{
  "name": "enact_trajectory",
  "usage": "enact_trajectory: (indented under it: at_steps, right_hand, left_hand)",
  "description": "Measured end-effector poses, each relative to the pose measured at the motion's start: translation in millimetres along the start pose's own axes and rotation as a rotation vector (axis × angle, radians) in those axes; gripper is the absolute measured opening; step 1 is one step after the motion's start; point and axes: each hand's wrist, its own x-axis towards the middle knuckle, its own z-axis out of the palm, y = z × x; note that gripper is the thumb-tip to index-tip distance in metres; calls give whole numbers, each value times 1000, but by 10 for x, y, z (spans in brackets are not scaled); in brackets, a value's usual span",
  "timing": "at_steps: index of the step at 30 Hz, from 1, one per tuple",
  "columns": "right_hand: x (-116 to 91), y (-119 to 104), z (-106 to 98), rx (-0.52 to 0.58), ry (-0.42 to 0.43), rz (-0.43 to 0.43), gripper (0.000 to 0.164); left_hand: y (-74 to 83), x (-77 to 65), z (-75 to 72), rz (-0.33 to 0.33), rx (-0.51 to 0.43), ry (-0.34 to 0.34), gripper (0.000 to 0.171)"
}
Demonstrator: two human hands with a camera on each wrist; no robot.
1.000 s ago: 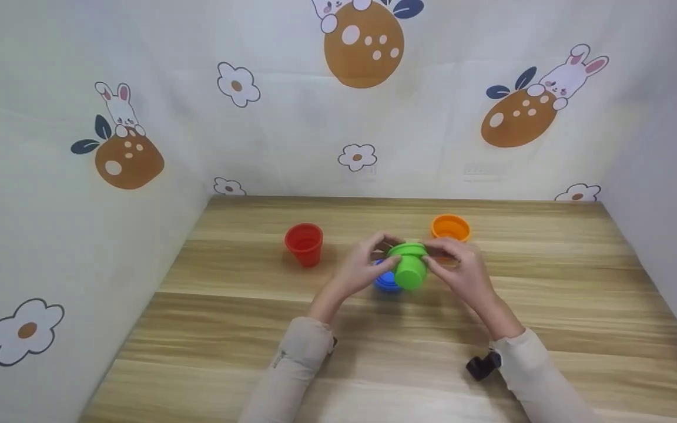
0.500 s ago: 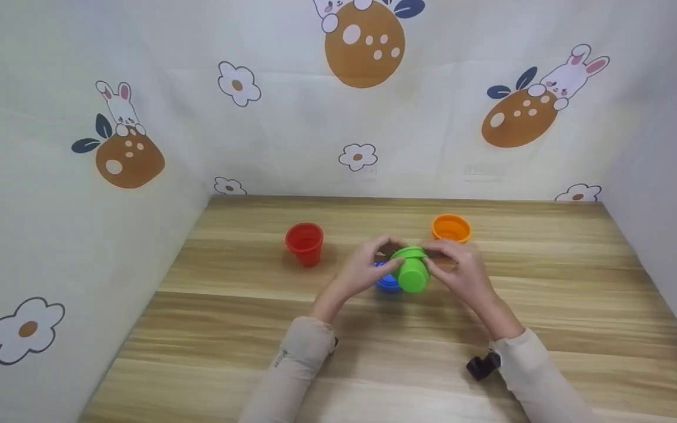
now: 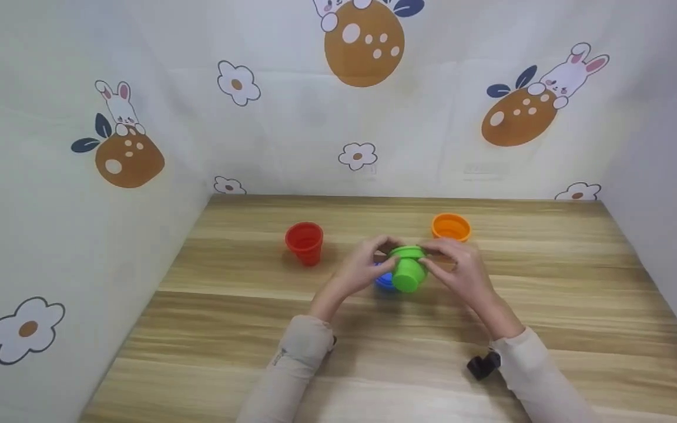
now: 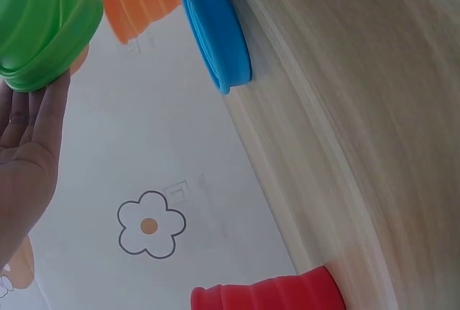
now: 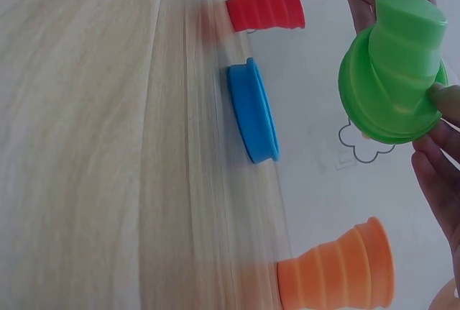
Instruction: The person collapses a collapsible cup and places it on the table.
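A green collapsible cup is held between both hands above the table, its base tipped toward the head camera. My left hand grips its rim from the left, thumb on the near side. On the opposite side my right hand pinches the rim between thumb and fingers. In the right wrist view the green cup has its lower rings pushed out, while one side near the rim stays folded. Behind and below it sits a flattened blue collapsible cup, partly hidden in the head view.
A red collapsible cup stands extended at the left. An orange cup stands at the back right, partly behind the right hand. The wooden table meets a patterned cloth wall at its back edge.
The green cup has tilted in the hands, its base swinging first right, then left. Both hands keep their hold with small finger shifts; the other cups stay put.
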Motion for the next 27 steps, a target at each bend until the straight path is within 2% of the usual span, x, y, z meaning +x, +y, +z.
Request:
enact_trajectory:
  at_steps: [15, 22, 27]
  right_hand:
    - [-40, 9, 27, 150, -7, 138, 35]
    - [-54, 7, -24, 351, -89, 292, 36]
    - [-48, 3, -46, 439, -85, 323, 34]
  left_hand:
    - [-22, 9, -23, 21, -54, 94, 26]
    - [-14, -17, -39, 50, -56, 142, 26]
    - [-30, -14, -31, 53, -61, 150, 26]
